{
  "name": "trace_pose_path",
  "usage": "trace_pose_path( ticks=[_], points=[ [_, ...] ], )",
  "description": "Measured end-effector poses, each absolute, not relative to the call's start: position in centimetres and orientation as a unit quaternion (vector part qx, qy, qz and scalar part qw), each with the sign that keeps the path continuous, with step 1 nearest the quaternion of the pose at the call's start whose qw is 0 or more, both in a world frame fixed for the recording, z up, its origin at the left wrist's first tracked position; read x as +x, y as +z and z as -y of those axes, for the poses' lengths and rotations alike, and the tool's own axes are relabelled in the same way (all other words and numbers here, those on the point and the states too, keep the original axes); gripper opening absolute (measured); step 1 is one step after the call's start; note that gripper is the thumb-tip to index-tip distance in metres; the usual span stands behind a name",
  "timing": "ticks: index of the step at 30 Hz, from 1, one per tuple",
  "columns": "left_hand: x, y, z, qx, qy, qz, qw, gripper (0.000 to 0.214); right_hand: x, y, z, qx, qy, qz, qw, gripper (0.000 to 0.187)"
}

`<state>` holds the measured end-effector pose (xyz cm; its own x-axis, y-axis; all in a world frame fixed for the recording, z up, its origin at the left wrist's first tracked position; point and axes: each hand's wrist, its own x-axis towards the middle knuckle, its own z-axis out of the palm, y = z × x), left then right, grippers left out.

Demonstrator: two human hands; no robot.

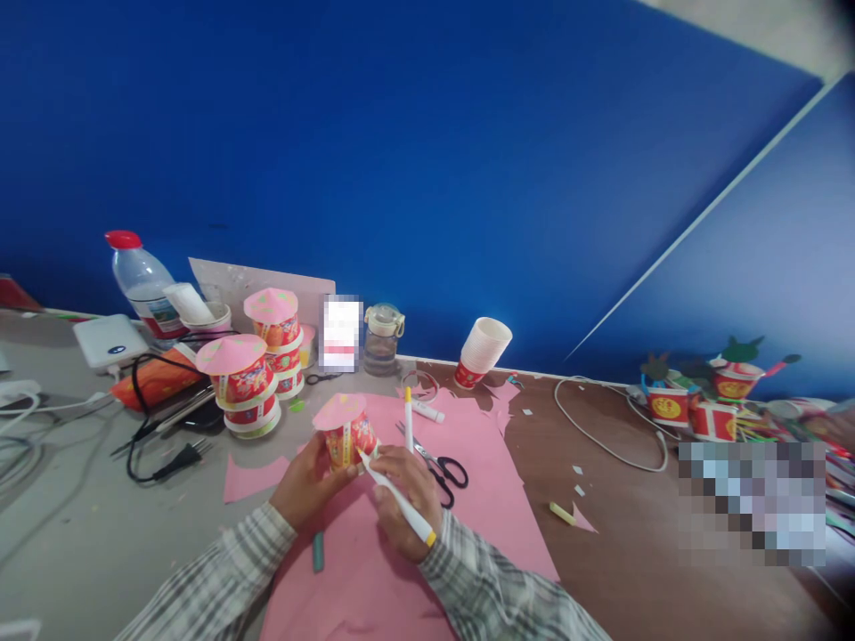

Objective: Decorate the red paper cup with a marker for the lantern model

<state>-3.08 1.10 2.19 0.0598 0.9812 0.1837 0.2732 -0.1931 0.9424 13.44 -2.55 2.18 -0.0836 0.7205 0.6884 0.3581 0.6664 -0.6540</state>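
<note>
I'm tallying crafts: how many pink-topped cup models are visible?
3: held model in the left hand, front model and rear model further left. Others may be hidden.

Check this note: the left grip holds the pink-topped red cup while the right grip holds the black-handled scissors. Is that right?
Not quite: in the head view, the right grip holds a white marker; the black-handled scissors lie on the pink paper. The left grip does hold the pink-topped red cup.
</note>
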Motion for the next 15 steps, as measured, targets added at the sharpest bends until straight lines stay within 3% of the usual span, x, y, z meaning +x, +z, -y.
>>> trace_pose_path(
  ticks=[15],
  points=[
    [-3.10, 1.79, -1.21, 0.629, 0.454, -0.508, 0.373, 0.038, 13.40, 2.22, 2.55, -0.365, 0.186, 0.716, 0.566, 0.027]
  ],
)
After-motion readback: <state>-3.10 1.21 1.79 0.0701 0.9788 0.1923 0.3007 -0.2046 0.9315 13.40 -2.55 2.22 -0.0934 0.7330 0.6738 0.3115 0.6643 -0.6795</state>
